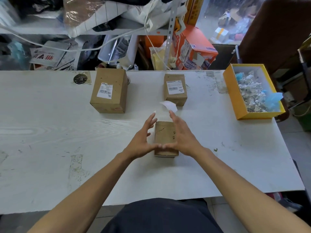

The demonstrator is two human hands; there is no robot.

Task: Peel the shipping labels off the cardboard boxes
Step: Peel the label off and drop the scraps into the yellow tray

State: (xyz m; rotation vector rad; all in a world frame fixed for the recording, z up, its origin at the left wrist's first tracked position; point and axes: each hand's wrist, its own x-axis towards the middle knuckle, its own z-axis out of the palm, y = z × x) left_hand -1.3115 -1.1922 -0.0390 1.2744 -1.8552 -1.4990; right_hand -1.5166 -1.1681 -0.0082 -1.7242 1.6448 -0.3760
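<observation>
A small bare cardboard box [165, 133] stands on the white table [50, 140] in front of me. My left hand [143, 140] and my right hand [181, 135] flank it with fingers spread and straight, thumbs meeting over its near top edge. A loose white label [169, 105] curls just beyond my right fingertips; whether it touches them I cannot tell. Further back, a larger box [109, 91] carries a partly torn shipping label [105, 90] at the left. A smaller box [175, 89] with an intact label [175, 86] stands at centre right.
A yellow open box [235, 105] holding several crumpled peeled labels and blue scraps sits at the table's right edge. A round dark sticker [80, 79] lies at the back left. Cluttered shelves, bags and cables stand behind the table's far edge.
</observation>
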